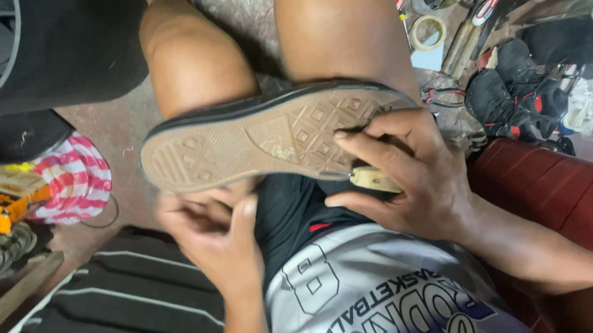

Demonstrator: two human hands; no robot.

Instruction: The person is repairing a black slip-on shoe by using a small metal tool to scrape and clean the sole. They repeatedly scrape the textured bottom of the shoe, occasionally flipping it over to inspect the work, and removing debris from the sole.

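— Worn tan rubber-soled black sneaker [263, 137] lies sole-up across my bare knees.
— And your hands?
— My right hand [409, 176] pinches a small pale wooden-handled tool [372, 179] against the sole's near edge; my left hand [219, 235], blurred, curls its fingers under the shoe's heel end.
— Nearby?
— Tape rolls [428, 31] on the floor.

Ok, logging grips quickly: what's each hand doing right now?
Left hand: closed, gripping the near edge of the shoe.
Right hand: closed on a small pale tool at the sole.
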